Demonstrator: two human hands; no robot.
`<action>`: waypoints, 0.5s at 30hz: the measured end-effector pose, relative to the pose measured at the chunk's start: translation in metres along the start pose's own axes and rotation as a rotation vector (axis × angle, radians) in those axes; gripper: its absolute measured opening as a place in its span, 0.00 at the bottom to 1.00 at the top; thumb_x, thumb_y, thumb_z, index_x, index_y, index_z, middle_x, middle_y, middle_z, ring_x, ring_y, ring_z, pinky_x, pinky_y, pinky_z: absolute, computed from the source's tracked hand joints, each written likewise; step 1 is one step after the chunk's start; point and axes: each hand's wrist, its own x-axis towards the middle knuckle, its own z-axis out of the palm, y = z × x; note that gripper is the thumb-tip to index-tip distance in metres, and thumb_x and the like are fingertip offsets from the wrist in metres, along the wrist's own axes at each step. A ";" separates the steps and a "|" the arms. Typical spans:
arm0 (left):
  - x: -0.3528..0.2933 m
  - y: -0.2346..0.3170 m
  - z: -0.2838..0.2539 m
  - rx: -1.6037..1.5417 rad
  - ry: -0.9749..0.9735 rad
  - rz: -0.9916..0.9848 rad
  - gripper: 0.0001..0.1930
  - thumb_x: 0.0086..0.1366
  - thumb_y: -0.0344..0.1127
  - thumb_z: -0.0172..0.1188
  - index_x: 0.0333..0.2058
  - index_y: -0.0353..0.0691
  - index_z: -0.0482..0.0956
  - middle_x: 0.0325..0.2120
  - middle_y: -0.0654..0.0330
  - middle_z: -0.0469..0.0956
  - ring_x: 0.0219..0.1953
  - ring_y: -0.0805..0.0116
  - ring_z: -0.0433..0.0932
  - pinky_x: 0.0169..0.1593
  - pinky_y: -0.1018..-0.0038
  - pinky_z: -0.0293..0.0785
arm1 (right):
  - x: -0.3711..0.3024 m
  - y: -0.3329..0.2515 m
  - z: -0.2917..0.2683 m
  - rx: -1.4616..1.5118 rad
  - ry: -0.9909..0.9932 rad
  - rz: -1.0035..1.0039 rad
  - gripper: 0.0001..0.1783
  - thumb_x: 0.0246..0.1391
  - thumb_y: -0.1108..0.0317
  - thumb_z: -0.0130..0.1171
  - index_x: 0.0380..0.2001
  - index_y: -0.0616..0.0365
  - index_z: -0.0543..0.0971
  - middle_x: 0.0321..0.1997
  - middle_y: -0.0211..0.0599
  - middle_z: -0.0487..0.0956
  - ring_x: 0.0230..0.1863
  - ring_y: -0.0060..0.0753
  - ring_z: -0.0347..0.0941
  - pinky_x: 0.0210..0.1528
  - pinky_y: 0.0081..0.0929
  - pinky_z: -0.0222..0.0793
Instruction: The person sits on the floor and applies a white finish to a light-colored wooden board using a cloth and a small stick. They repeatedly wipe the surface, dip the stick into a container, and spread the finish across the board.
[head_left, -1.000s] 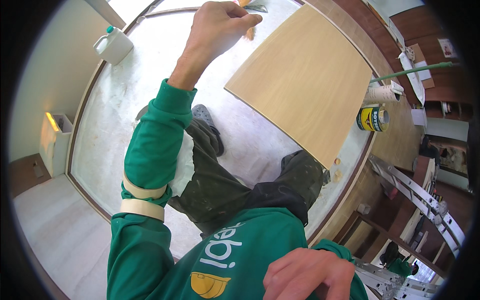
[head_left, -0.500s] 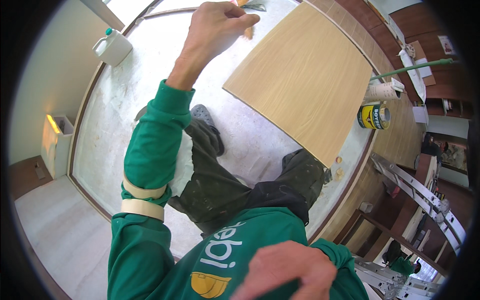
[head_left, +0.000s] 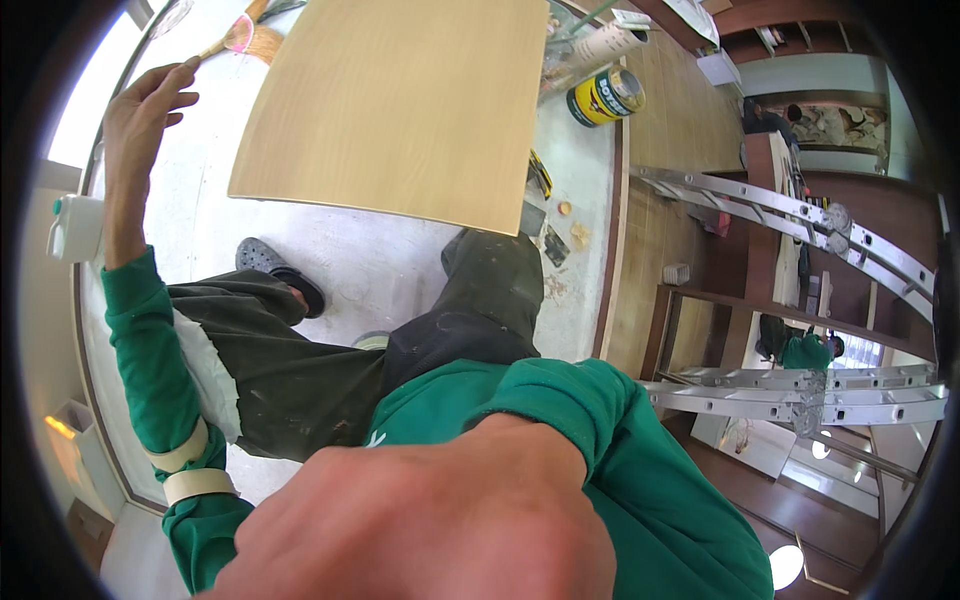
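At the far left, my left hand reaches out with its thumb and forefinger on the handle end of a small straw broom. Pink binding joins the broom's handle to its tan bristles, and its other fingers are loosely bent. Very close to the view, my right hand fills the lower middle, knuckles up; its fingers are hidden or blurred. A pale wood-grain board lies before my legs, its near edge by my right knee.
A yellow and green paint can stands right of the board, beside a paper roll. Small tools and scraps lie near its corner. A white jug is at left. Metal ladders stand at right, with another person beyond.
The view has swung right, shifting the board leftward in the picture. My left hand now shows at the far left with the broom handle at its fingertips. My right hand has come closer to the view.
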 end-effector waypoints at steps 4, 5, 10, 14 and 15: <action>0.009 -0.010 0.005 0.060 -0.024 -0.008 0.30 0.62 0.59 0.63 0.50 0.36 0.83 0.43 0.50 0.84 0.46 0.61 0.84 0.50 0.66 0.78 | 0.001 0.000 -0.005 -0.037 -0.015 -0.080 0.30 0.45 0.78 0.48 0.55 0.66 0.77 0.44 0.47 0.79 0.36 0.40 0.77 0.37 0.28 0.74; 0.012 -0.012 0.007 0.072 -0.018 0.012 0.30 0.63 0.59 0.62 0.50 0.36 0.83 0.44 0.50 0.84 0.46 0.61 0.84 0.50 0.66 0.78 | 0.001 -0.001 -0.006 -0.054 -0.015 -0.102 0.29 0.45 0.78 0.48 0.55 0.66 0.78 0.43 0.46 0.79 0.36 0.39 0.77 0.37 0.28 0.74; 0.021 -0.020 0.015 0.213 -0.012 0.046 0.29 0.66 0.59 0.60 0.53 0.39 0.82 0.46 0.53 0.84 0.48 0.62 0.83 0.51 0.66 0.78 | -0.009 -0.017 -0.019 -0.125 -0.002 -0.167 0.28 0.45 0.78 0.48 0.53 0.63 0.79 0.41 0.43 0.81 0.35 0.38 0.78 0.36 0.28 0.74; 0.023 -0.024 0.014 0.236 0.014 0.056 0.30 0.66 0.60 0.59 0.53 0.40 0.81 0.45 0.53 0.84 0.47 0.61 0.83 0.51 0.67 0.79 | -0.060 -0.059 -0.062 -0.114 0.226 0.264 0.17 0.52 0.73 0.56 0.46 0.61 0.82 0.37 0.38 0.83 0.34 0.28 0.79 0.39 0.24 0.75; 0.023 -0.024 0.012 0.231 -0.008 0.034 0.29 0.66 0.59 0.59 0.54 0.40 0.81 0.45 0.53 0.84 0.47 0.62 0.83 0.51 0.67 0.79 | -0.077 -0.070 -0.075 -0.137 0.330 0.319 0.14 0.54 0.76 0.57 0.44 0.66 0.81 0.40 0.44 0.82 0.35 0.31 0.79 0.40 0.26 0.76</action>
